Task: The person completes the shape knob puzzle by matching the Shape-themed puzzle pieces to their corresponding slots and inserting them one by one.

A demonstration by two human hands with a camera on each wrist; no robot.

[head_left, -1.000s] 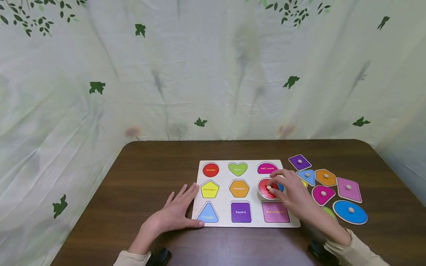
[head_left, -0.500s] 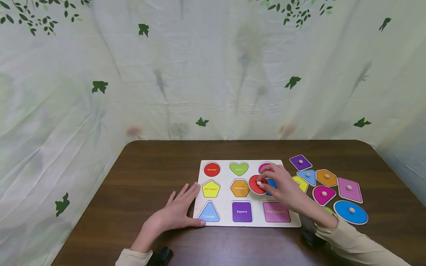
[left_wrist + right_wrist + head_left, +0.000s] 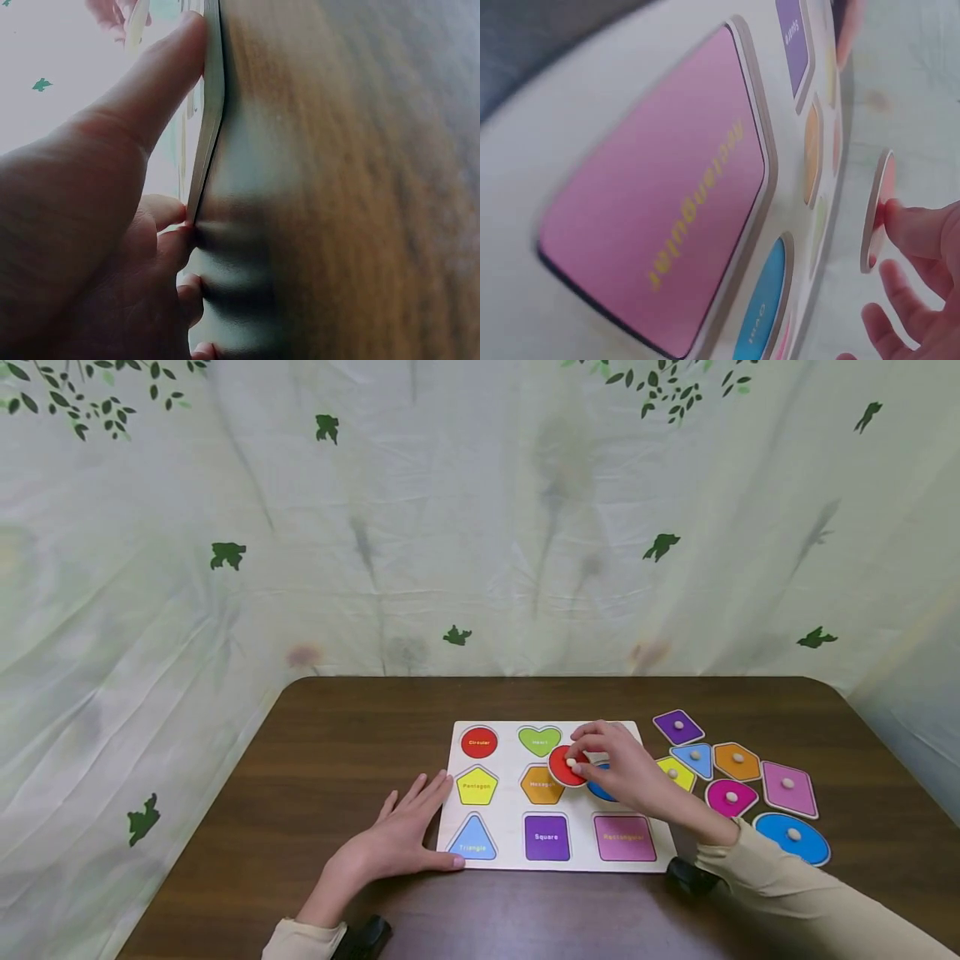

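Note:
A white shape-puzzle board [image 3: 510, 835] lies on the table, its coloured recesses printed with names. My right hand [image 3: 622, 770] pinches the small knob of a red circular puzzle piece [image 3: 558, 772] between thumb and fingers. The right wrist view shows the red piece [image 3: 886, 187] raised above the board. It hovers over the area between the heart and hexagon recesses and partly covers the latter. My left hand [image 3: 401, 839] rests at the board's left edge, fingers spread and thumb on the front left corner. In the left wrist view, the thumb [image 3: 161, 71] touches the board's edge [image 3: 214, 94].
Right of the board lie several knobbed pieces, among them a purple one [image 3: 678, 727], an orange hexagon [image 3: 727, 768], a pink rectangle [image 3: 798, 793] and a blue oval [image 3: 776, 831]. The red circular recess [image 3: 478, 743] is at the board's far left corner. A leaf-patterned curtain [image 3: 480, 527] hangs behind the table.
My right hand has carried the red circular piece leftward and slightly away from me, from over the oval recess to beside the hexagon recess. My left hand stays in place on the board.

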